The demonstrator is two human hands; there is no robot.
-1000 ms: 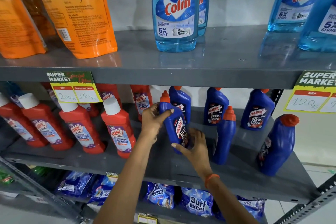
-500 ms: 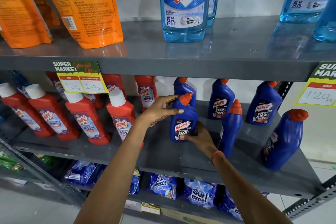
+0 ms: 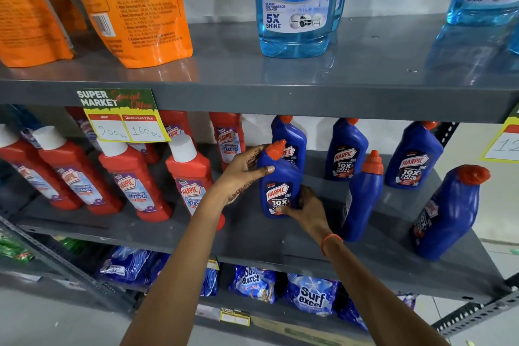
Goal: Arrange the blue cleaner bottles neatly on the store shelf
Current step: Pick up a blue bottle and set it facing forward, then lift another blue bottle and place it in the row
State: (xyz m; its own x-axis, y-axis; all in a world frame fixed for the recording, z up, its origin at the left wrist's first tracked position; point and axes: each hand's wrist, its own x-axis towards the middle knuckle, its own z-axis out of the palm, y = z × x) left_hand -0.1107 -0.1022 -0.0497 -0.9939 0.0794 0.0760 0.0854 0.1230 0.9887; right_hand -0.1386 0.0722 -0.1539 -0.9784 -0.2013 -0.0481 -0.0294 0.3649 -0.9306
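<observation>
Both hands clamp 1 glossy blue plastic bottle (image 3: pixel 279 182): left hand (image 3: pixel 244 168) at angled neck, right hand (image 3: pixel 306 205) at base, on grey metal shelf (image 3: pixel 252 236).

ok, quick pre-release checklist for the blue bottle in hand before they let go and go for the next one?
1. Held blue bottle upright: ok.
2. Its label faces front: ok, the Harpic 10X print reads straight on.
3. Base seated on the middle shelf: cannot tell; the right hand covers the lower edge.
4. Grip secure: ok; the left hand wraps the shoulder below the cap, the right hand holds the bottom.
5. In line with the back-row bottle: ok, it stands directly in front of it.
6. Next bottles need fixing: not ok; the sideways bottle shows no label, and the rightmost front bottle is also turned away.
</observation>
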